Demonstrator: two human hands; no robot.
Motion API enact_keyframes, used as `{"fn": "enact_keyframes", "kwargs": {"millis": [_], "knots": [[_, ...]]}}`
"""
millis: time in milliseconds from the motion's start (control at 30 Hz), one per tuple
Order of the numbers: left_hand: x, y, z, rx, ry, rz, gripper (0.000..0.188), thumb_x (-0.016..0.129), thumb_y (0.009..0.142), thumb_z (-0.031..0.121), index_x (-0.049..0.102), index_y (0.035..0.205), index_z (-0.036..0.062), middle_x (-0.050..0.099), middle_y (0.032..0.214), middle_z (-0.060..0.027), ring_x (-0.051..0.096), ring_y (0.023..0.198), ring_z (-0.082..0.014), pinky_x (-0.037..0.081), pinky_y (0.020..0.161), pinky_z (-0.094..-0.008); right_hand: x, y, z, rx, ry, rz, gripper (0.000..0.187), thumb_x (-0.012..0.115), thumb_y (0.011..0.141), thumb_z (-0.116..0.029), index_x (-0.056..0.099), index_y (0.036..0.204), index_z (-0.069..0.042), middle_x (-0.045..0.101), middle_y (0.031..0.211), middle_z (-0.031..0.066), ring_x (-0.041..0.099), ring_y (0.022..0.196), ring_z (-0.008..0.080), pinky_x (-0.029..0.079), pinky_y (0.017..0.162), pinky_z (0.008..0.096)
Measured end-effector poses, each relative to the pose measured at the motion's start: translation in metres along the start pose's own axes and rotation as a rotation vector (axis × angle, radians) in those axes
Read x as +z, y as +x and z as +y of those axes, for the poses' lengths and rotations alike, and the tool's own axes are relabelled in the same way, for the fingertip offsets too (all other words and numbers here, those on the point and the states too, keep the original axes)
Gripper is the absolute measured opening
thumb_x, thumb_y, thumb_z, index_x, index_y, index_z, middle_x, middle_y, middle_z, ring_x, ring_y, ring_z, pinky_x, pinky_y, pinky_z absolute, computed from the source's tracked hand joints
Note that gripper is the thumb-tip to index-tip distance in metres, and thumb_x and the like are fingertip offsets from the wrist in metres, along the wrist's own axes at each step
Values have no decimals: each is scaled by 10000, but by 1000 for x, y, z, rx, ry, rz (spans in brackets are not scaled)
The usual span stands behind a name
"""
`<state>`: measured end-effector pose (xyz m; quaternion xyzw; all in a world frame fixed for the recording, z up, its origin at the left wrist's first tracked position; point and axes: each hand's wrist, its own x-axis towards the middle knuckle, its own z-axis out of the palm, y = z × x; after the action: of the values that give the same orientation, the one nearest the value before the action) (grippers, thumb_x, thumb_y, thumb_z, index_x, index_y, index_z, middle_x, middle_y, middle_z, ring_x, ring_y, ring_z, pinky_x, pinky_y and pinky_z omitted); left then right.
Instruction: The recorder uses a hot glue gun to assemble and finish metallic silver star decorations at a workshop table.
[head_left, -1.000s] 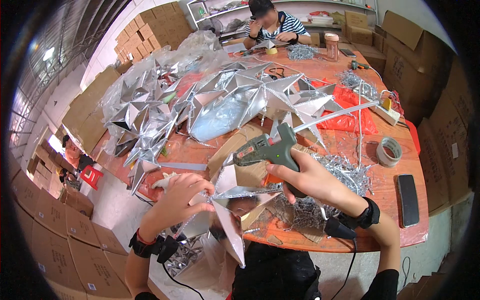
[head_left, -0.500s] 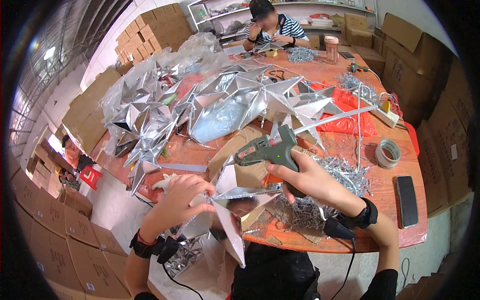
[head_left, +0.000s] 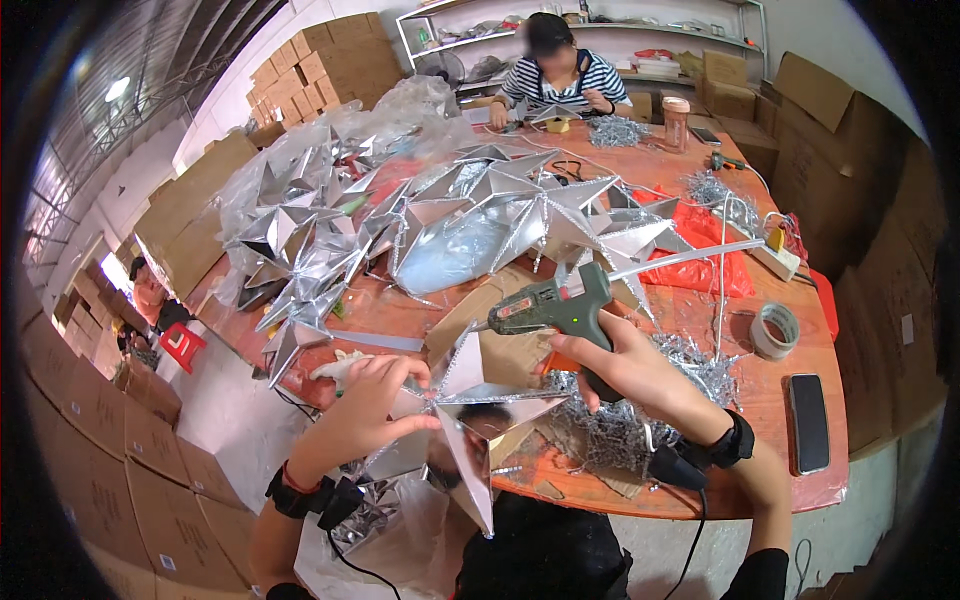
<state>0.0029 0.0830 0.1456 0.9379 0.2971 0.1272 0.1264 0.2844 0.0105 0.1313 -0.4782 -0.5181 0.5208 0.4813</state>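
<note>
My left hand (head_left: 377, 402) pinches a shiny silver folded star (head_left: 465, 430) near its centre, at the table's front edge. Beaded silver trim runs along some of the star's ridges. My right hand (head_left: 625, 365) is wrapped round the handle of a dark green glue gun (head_left: 560, 305). The gun's nozzle points left, above the star's upper point, apart from it. A long pale glue stick (head_left: 690, 258) juts out of the gun's back. Below my right hand lies a heap of silver tinsel garland (head_left: 620, 430) on brown cardboard.
Finished-looking silver stars (head_left: 480, 200) pile up across the far table beside clear plastic. A tape roll (head_left: 774, 330), a phone (head_left: 808, 424), a red bag (head_left: 700, 262) and a power strip (head_left: 775, 258) lie at right. Across the table sits a person in a striped shirt (head_left: 565, 80).
The view has shifted slightly, so the scene sits a little lower and to the right. Both hands keep their holds. The person opposite has lowered the raised hand to the table.
</note>
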Motion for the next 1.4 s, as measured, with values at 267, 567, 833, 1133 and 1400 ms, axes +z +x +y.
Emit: {"fn": "enact_keyframes", "kwargs": {"millis": [267,567,833,1133,1400], "knots": [[-7,-58,23,-119,132,435,184,654,765,114,518,873,54,531,875,-94,485,855,-266,347,816,-379,3,-8,-10,10,-37,-29,291,549,898,-216,468,1040,24,626,847,76,525,465,91,413,437,220],[108,-127,46,-283,-344,481,131,555,793,36,511,674,0,472,620,-86,467,581,-237,372,576,-329,25,-10,3,-52,-73,-107,175,575,892,-159,545,940,7,566,647,18,536,500,72,423,447,208],[139,-119,54,-573,-753,608,65,565,832,-3,569,895,-15,586,765,-89,556,690,-146,438,634,-235,45,-17,4,-58,-374,-51,212,582,884,-173,520,902,29,581,677,44,490,433,83,378,393,221],[65,-84,56,-325,37,786,243,599,772,36,600,1015,52,579,1007,-89,548,910,-267,421,790,-375,44,-5,18,61,-164,-56,227,512,924,-169,513,970,54,633,769,91,473,424,77,363,372,206],[69,-47,31,-274,134,698,222,572,817,97,594,1036,69,577,1046,-59,529,973,-254,375,843,-381,42,-3,13,131,-106,-106,246,500,930,-192,511,963,51,617,742,96,451,412,82,344,369,207]]}}
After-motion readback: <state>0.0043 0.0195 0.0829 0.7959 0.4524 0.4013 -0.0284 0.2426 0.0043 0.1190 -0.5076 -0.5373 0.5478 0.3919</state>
